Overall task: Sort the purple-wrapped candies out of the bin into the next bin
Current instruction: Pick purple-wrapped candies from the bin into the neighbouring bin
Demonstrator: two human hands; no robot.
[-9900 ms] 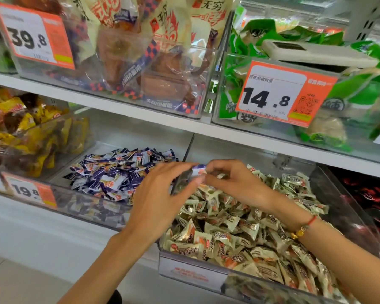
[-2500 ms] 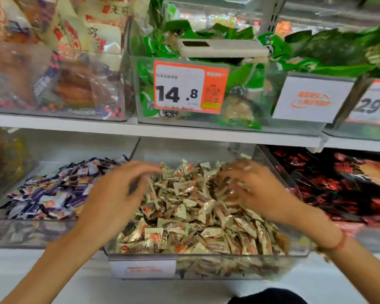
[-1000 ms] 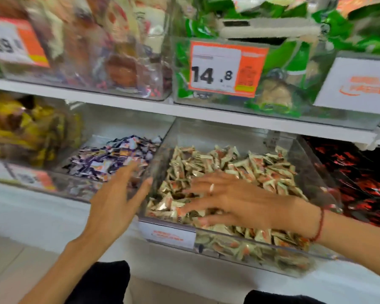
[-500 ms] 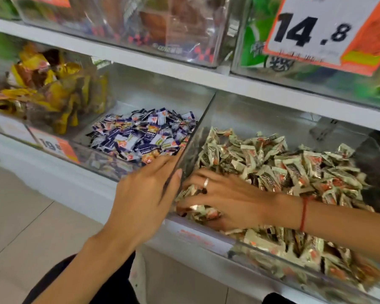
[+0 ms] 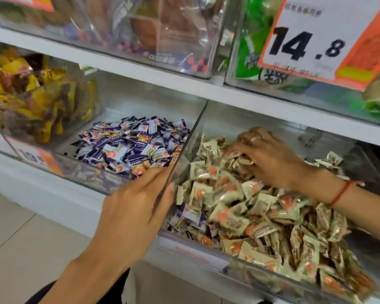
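Since half a sec ago the right hand (image 5: 270,156) has slid from the front corner of the bin to deeper in the pile, and the camera has come closer. It lies flat on the tan candies (image 5: 261,207), fingers spread and a bit bent, raking; can't tell if it holds one. A purple-wrapped candy (image 5: 192,213) shows low in the front corner, nearer the left hand (image 5: 136,213) than the right, w/ maybe more under it. The left hand has fingers straight and together, holding nothing, w/ fingertips at the clear wall (image 5: 180,163) between the two bins. What could go wrong: raking up there could miss that purple one or bury it, and a hard sweep could push tan candies over the low front edge (image 5: 206,254) just under the left hand. Room: the top of the bin is open, but the shelf (image 5: 228,93) sits close above the right hand, so lifts must stay low. The next bin (image 5: 92,178), past the wall from the left hand, is open on top too.
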